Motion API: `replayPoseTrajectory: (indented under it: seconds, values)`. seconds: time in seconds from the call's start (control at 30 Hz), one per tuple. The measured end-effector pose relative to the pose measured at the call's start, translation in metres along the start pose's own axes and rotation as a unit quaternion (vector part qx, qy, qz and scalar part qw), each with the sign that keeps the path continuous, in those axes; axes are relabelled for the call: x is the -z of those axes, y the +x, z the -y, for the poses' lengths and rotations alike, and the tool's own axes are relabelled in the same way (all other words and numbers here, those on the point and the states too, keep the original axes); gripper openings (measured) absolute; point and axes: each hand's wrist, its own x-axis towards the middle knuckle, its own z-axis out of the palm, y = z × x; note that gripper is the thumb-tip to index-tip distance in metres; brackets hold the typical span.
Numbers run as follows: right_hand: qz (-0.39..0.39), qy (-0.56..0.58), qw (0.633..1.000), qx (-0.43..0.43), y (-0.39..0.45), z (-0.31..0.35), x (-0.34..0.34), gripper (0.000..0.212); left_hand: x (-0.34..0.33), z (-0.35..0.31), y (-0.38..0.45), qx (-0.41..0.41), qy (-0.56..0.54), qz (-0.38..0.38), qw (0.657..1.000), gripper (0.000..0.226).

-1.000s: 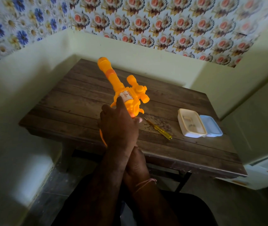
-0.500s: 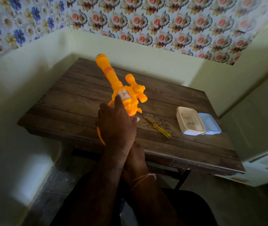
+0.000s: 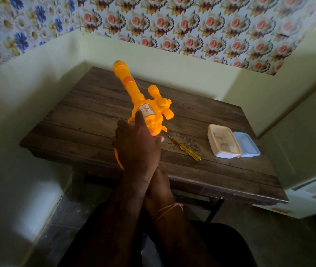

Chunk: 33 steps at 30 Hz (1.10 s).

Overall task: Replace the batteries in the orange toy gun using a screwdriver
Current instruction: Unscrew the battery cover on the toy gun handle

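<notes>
The left hand (image 3: 137,145) holds the orange toy gun (image 3: 145,106) up over the wooden table (image 3: 87,120). The right hand (image 3: 160,182) is tucked under it (I cannot tell its grip). The yellow screwdriver (image 3: 187,149) lies on the table nearby.

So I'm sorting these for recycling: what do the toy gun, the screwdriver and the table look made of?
Toy gun: glossy moulded orange plastic, judging by its rounded shapes and sheen.
Screwdriver: see-through yellow handle, probably plastic; thin dark shaft, likely metal.
Table: dark matt wood planks with visible grain and seams, worn pale near the screwdriver.
</notes>
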Motion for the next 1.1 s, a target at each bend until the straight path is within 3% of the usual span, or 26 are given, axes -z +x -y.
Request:
replayPoseTrajectory:
  seconds: [0.2, 0.47, 0.67, 0.93, 1.1]
  values:
    - [0.083, 0.110, 0.990, -0.033, 0.004, 0.002, -0.003, 0.031, 0.000, 0.000, 0.001, -0.003, -0.005, -0.009, 1.000, 0.091]
    - [0.091, 0.070, 0.993, -0.020, 0.006, 0.002, 0.000, 0.032, 0.000, 0.002, 0.004, 0.009, -0.036, -0.009, 0.999, 0.090]
    - [0.101, 0.081, 0.991, -0.019, 0.007, 0.004, 0.003, 0.048, 0.002, 0.002, 0.005, 0.011, -0.047, -0.011, 0.999, 0.087]
    - [0.129, 0.048, 0.990, -0.029, 0.004, 0.004, 0.006, 0.032, 0.005, -0.002, 0.002, -0.002, -0.035, -0.016, 0.999, 0.086]
    - [0.080, 0.015, 0.997, 0.003, 0.008, -0.007, 0.011, 0.023, 0.002, 0.000, 0.001, 0.006, -0.040, -0.005, 0.999, 0.087]
